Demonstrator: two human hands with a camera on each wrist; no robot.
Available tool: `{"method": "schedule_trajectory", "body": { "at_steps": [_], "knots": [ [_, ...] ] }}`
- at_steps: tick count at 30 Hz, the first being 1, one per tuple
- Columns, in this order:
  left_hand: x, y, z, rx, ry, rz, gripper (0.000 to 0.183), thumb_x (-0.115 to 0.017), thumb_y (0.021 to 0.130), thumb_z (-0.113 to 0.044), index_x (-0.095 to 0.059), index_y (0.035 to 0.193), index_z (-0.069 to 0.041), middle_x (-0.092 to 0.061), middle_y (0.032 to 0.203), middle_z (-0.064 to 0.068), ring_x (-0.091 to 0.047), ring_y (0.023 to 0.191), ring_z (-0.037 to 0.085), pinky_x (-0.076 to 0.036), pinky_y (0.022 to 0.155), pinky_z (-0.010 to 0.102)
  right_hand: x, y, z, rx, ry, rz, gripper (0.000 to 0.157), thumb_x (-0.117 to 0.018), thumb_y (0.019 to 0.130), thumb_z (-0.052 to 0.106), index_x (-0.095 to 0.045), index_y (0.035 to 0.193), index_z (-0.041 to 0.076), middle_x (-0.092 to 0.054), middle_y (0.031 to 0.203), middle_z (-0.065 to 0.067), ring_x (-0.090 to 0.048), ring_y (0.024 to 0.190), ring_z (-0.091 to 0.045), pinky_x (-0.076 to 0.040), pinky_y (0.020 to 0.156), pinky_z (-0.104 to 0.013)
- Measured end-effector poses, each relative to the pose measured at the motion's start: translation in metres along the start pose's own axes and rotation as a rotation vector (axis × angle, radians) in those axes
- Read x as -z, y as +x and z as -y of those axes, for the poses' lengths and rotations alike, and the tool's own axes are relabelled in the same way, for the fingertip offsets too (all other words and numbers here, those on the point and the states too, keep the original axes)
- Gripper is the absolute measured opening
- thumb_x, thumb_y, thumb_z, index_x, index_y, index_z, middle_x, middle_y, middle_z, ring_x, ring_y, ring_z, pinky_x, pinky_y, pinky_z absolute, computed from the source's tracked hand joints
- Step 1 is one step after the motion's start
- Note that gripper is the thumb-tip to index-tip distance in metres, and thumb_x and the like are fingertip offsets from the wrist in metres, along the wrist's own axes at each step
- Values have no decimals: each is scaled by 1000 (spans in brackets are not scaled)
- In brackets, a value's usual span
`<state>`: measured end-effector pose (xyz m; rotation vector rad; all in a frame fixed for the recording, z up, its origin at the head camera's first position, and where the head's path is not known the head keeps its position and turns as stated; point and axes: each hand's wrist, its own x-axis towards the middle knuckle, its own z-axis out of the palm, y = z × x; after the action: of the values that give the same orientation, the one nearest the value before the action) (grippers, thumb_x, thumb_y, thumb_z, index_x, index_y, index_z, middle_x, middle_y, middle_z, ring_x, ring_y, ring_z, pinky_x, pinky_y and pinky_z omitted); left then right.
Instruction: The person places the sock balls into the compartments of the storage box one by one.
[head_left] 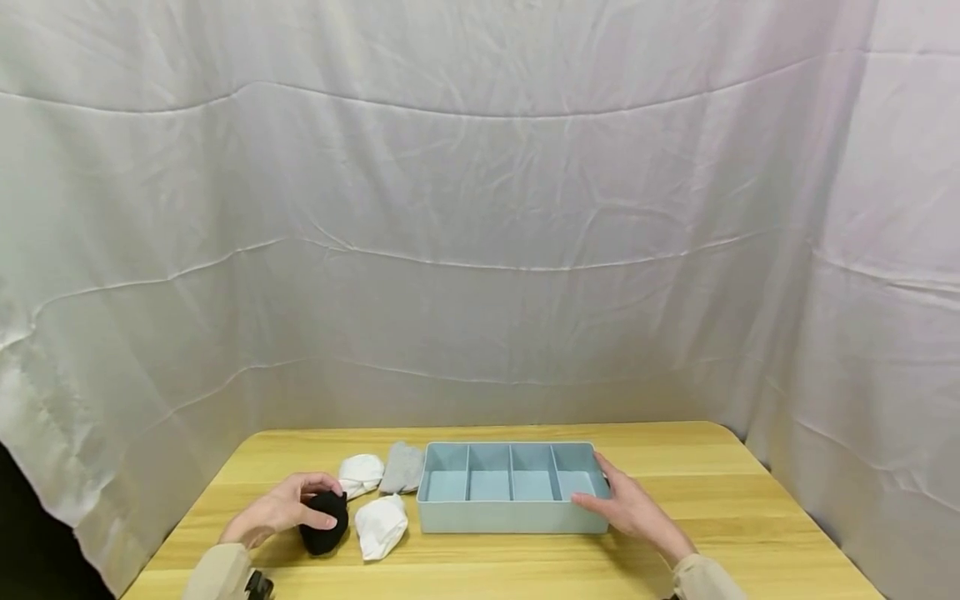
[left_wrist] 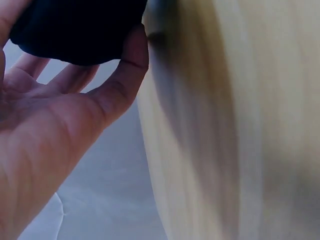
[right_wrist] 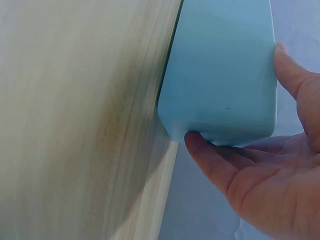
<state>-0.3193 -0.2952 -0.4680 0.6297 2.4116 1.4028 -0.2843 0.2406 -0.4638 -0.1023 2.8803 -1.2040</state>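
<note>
My left hand (head_left: 288, 504) holds a balled-up black sock (head_left: 326, 525) near the table's left side, thumb and fingers on either side of it. In the left wrist view the black sock (left_wrist: 80, 30) fills the top, partly cut off by the frame. My right hand (head_left: 633, 504) grips the right end of a pale blue divided box (head_left: 510, 517). Its thumb lies over the front rim, with the other fingers along the end wall. The right wrist view shows the box's outer wall (right_wrist: 220, 65) and fingers (right_wrist: 210, 160) against its end.
Between the left hand and the box lie a white cloth bundle (head_left: 362, 473), a nearer white bundle (head_left: 381, 527) and a grey folded one (head_left: 403, 467), all sock-like. The box has several bare compartments. A pale curtain (head_left: 480, 317) hangs behind the wooden table (head_left: 720, 517).
</note>
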Motion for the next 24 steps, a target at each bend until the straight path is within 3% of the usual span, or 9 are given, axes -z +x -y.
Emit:
{"method": "schedule_trajectory", "body": {
  "at_steps": [3, 7, 14, 18, 24],
  "knots": [
    [2, -1, -1, 11, 2, -30, 39, -78, 82, -12, -59, 114, 0, -61, 118, 15, -54, 107, 23, -46, 85, 35, 0, 0, 0, -2, 5, 2, 100, -71, 85, 50, -20, 155, -1, -29, 152, -33, -35, 137, -51, -32, 108, -63],
    [5, 0, -5, 8, -6, -94, 42, -79, 82, -15, -61, 117, -1, -61, 121, 17, -55, 109, 22, -48, 85, 32, 0, -1, 1, 8, 11, 5, 101, -72, 85, 50, -20, 155, -1, -30, 151, -34, -37, 135, -51, -34, 107, -62],
    [8, 6, -16, -7, -145, -173, 52, -75, 86, -15, -55, 131, 1, -58, 127, 21, -61, 105, 22, -55, 80, 35, 3, 0, 2, 18, 30, -3, 100, -71, 86, 50, -19, 155, -1, -28, 153, -33, -36, 136, -51, -33, 108, -62],
    [2, 12, -17, -23, -194, -195, 53, -73, 88, -14, -53, 134, 2, -56, 130, 22, -61, 105, 20, -57, 76, 37, 3, 1, 1, 41, 9, -5, 102, -70, 85, 52, -19, 154, -3, -29, 152, -34, -36, 135, -52, -33, 108, -62],
    [-13, 28, -14, -47, -212, -234, 50, -73, 89, -17, -56, 134, -1, -59, 129, 17, -61, 107, 18, -56, 82, 34, -3, 0, -2, 46, -12, -19, 97, -71, 87, 46, -22, 153, -4, -33, 149, -35, -39, 133, -51, -34, 107, -62]
  ]
}}
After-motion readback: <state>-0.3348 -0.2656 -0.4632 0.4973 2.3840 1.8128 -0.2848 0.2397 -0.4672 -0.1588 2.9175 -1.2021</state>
